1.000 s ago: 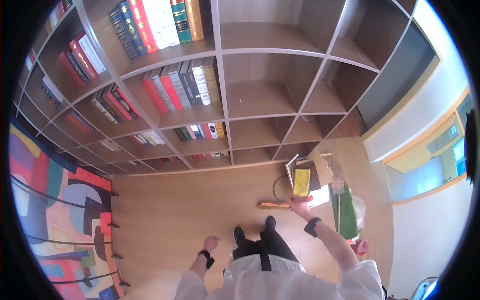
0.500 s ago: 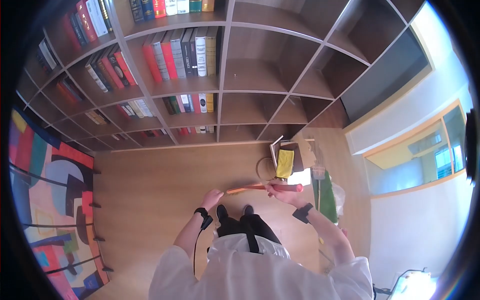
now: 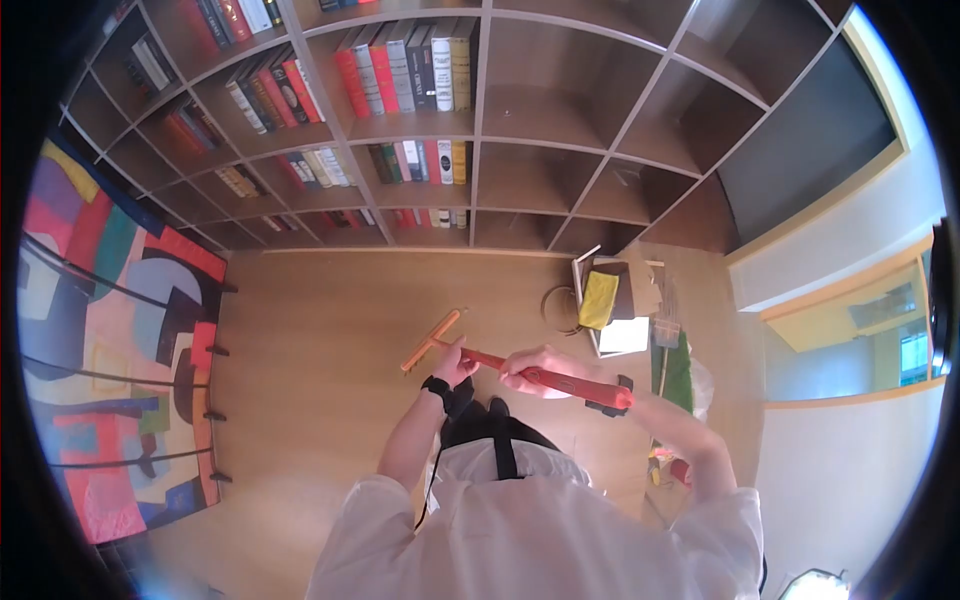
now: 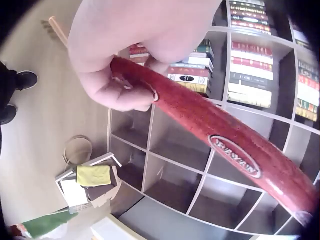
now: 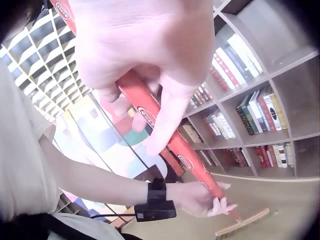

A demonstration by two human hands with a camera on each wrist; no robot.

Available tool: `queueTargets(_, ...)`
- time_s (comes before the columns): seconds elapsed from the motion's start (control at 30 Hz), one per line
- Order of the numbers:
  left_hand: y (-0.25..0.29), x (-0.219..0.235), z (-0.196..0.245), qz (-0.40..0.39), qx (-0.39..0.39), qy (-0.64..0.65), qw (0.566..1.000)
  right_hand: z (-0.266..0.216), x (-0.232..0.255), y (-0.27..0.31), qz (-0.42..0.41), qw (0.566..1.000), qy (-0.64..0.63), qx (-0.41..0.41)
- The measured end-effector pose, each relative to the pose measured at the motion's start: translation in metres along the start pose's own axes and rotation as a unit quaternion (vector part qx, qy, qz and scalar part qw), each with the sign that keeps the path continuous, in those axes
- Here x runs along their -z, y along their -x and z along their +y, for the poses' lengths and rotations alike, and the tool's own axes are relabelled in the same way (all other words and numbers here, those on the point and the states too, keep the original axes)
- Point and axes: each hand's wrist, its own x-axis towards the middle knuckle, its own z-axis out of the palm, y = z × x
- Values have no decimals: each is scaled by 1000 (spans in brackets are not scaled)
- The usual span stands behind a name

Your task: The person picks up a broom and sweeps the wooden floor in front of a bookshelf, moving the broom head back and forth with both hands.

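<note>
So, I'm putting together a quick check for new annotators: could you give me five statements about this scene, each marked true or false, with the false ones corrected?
1. The left hand and right hand both hold the broom. True.
2. The left hand is nearer the brush head than the right hand is. True.
3. The yellow cloth lies on a shelf of the bookcase. False: the yellow cloth lies on a pile of things on the floor.
4. Every compartment of the bookcase holds books. False: several on the person's right hold no books.
5. A colourful panel is on the person's left. True.
</note>
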Motion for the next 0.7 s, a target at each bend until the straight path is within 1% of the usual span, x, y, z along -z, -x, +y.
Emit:
queueTargets(0.03, 2, 11, -6, 8, -1, 2, 1000, -5, -3, 2, -30, 999, -21, -1)
queueTargets(0.07, 6, 23, -11, -4, -29, 18, 999, -8, -8, 3, -60, 997, -41, -1)
queueTargets(0.1, 9, 35, -14, -17, -57, 34, 998, -10, -14, 4, -63, 997, -48, 4)
queueTargets(0.17, 24, 50, -15, 4, -71, 42, 997, -15, -26, 7, -78, 995, -58, 29)
queueTargets(0.3, 53, 89, -14, 47, -106, 47, 992, -27, -43, 4, -114, 990, -76, 30)
queueTargets(0.33, 56, 97, -9, 57, -121, 42, 990, -30, -45, 0, -106, 990, -75, 55)
queueTargets(0.4, 64, 119, 5, 65, -126, 61, 988, -38, -50, -11, -96, 988, -62, 107)
queueTargets(0.43, 68, 132, 12, 75, -126, 72, 987, -44, -55, -16, -98, 987, -63, 107)
queueTargets(0.5, 79, 155, 30, 88, -139, 67, 984, -57, -67, -31, -68, 991, -110, 38)
queueTargets(0.53, 86, 170, 44, 102, -153, 60, 981, -54, -79, -39, -56, 989, -130, 32)
queueTargets(0.57, 94, 186, 57, 105, -160, 63, 979, -53, -91, -50, -60, 989, -130, 40)
queueTargets(0.63, 110, 224, 78, 118, -202, 61, 970, -57, -121, -79, -53, 986, -155, 32)
queueTargets(0.67, 116, 252, 89, 109, -218, 65, 968, -65, -137, -98, -39, 989, -134, 48)
queueTargets(0.7, 121, 274, 100, 92, -230, 69, 966, -75, -150, -120, -57, 990, -115, 64)
